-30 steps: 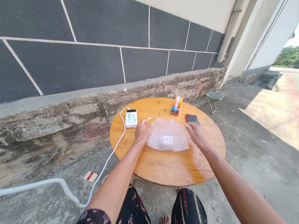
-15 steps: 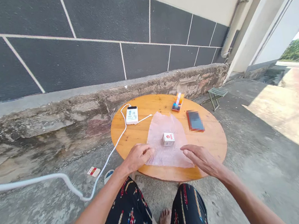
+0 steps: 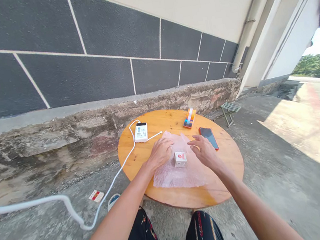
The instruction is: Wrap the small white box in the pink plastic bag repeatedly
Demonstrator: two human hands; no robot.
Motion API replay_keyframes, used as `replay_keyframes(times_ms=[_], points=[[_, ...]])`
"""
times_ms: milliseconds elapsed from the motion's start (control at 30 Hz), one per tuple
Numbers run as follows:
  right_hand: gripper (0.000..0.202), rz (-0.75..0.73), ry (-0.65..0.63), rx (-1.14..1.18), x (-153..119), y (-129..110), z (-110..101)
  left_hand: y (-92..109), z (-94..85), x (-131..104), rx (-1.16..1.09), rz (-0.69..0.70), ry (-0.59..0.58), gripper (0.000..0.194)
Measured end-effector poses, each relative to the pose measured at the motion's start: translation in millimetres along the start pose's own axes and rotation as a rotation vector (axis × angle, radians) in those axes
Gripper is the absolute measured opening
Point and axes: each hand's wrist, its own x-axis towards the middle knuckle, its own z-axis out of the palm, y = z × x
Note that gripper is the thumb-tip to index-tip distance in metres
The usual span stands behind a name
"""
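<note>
A small white box with a red mark [image 3: 180,159] stands on a sheet of pinkish bubble wrap [image 3: 175,178] spread over the round wooden table [image 3: 184,202]. My left hand [image 3: 161,153] is over the left edge of the wrap, left of the box, its fingers apart and holding nothing. On the other side, my right hand [image 3: 203,149] hovers at the wrap's right edge with spread fingers and nothing in them. Neither hand touches the box.
A white power bank [image 3: 140,132] with a white cable lies at the table's back left. An orange tape dispenser [image 3: 189,118] and a phone [image 3: 209,138] are at the right. A folding stool [image 3: 230,108] stands beyond, near the wall.
Both hands have moved forward over the table, from the wrap's near part to beside and beyond the box. The view has tilted up slightly.
</note>
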Motion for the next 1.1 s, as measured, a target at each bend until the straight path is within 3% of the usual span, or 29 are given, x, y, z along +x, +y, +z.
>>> replay_keyframes(times_ms=[133,267,367,600,800,900,1100], points=[[0.028,0.116,-0.076,-0.061,37,-1,23,-6,15.1,19,0.024,0.001,-0.037,0.035],[0.031,0.215,-0.106,-0.068,54,17,40,-16,28.8,19,0.063,-0.063,-0.056,0.027],[0.033,0.29,-0.099,-0.078,50,43,38,-25,35.5,11,0.077,-0.108,-0.047,0.028],[0.046,0.402,0.035,-0.122,33,94,2,-35,41.6,4,0.031,-0.145,0.08,0.039],[0.064,0.622,-0.08,-0.317,28,88,16,-43,46.8,7,-0.016,-0.196,0.197,0.036],[0.058,0.61,-0.055,-0.382,23,83,25,-46,49.1,7,-0.016,-0.192,0.225,0.034],[0.057,0.587,-0.087,-0.329,2,90,-2,-46,47.7,9,-0.024,-0.215,0.284,0.033]])
